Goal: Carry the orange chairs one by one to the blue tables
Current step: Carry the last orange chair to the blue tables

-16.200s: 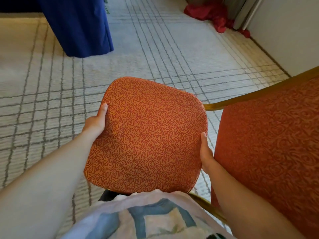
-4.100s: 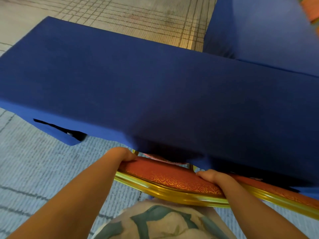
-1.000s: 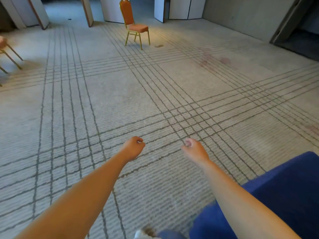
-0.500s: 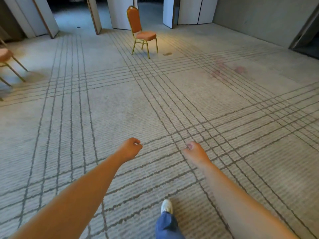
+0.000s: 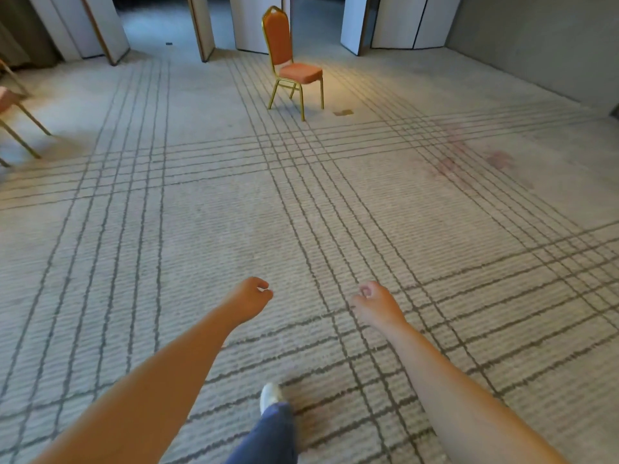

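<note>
Fetch leg of the task, by our reading: we walk the carpet (image 5: 201,229) with left hand (image 5: 249,298) and right hand (image 5: 375,303) out ahead, low at 6 o'clock, fingers loosely curled and holding nothing. The orange chair (image 5: 291,65) stands upright at 12 o'clock, well apart from us, near the folding wall panels (image 5: 248,21), seat facing roughly 4 o'clock; part of another chair (image 5: 10,108) shows at 9 o'clock, and no blue table is in view. Next we must cross the floor, uncurl both hands, and take the chair's seat or back frame before lifting.
</note>
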Available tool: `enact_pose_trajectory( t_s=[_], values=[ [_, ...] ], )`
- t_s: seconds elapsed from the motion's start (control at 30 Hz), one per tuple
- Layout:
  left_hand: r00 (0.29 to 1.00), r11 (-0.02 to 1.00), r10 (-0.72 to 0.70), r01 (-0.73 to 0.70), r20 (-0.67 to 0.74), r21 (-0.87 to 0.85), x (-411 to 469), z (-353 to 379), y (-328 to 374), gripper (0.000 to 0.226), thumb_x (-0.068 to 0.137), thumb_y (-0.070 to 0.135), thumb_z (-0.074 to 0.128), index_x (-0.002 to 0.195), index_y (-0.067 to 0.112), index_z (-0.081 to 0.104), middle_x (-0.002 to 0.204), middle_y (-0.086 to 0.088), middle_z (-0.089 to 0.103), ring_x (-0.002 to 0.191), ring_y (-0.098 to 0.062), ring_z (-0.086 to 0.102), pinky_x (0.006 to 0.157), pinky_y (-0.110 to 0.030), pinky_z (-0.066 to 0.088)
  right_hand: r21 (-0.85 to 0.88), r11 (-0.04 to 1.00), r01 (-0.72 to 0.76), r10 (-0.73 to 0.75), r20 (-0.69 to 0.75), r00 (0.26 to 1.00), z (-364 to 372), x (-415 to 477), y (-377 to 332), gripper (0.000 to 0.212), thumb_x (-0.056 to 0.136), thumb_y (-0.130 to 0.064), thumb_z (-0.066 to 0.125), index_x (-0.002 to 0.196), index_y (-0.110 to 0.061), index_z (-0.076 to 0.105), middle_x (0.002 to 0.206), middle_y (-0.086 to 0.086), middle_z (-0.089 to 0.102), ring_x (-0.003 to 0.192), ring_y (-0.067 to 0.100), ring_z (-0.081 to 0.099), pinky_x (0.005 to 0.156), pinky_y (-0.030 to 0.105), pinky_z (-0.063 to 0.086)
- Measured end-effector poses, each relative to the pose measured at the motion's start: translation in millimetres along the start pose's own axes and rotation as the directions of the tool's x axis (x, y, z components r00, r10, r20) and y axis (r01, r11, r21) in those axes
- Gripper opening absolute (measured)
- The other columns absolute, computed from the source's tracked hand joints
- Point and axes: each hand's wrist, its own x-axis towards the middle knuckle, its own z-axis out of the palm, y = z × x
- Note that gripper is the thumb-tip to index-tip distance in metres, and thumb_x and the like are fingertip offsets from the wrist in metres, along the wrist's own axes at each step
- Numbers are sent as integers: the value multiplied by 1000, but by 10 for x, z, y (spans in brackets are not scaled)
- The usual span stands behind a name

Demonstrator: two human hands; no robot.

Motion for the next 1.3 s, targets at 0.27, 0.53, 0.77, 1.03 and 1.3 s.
enact_pose_trajectory(
  t_s=[0.27,0.53,0.77,1.03,1.3],
  values=[
    [997,997,77,-77,-9,-25,2113,-495,1079,39,97,32,54,130,12,54,109,-2,56,74,-10,54,69,-24,43,20,1000,16,-14,-116,993,-643,2053,-771,46,94,-32,53,137,-17,48,137,6,53,95,16,59,86,31,49],
    [988,988,154,-154,17,27,3922,-1002,2326,37,97,33,53,129,15,55,121,-6,59,95,-19,57,87,-32,47,102,995,20,-3,-170,985,-1321,3781,-1539,42,94,-31,54,134,-16,51,138,2,51,95,12,52,80,27,43],
    [988,986,149,-152,39,76,5351,-1135,3117,38,98,33,51,131,15,54,107,0,57,75,-10,57,64,-22,43,123,992,-8,25,-137,990,-1817,5375,-1878,49,94,-32,54,139,-16,46,146,7,46,127,22,50,95,30,41],
    [992,992,103,-108,72,61,7245,-1401,4484,42,98,39,49,133,15,51,102,1,57,84,-15,57,77,-28,45,117,993,-12,23,-92,996,-2831,7479,-2470,48,96,-32,51,141,-17,44,147,4,45,126,21,50,93,31,45],
    [994,999,42,-45,97,28,8714,-1579,5288,42,99,38,49,134,15,51,101,0,59,77,-11,55,72,-26,42,63,998,9,-6,-41,999,-3468,9169,-3023,48,95,-28,53,140,-13,46,143,5,49,120,20,54,83,22,36]
  ],
)
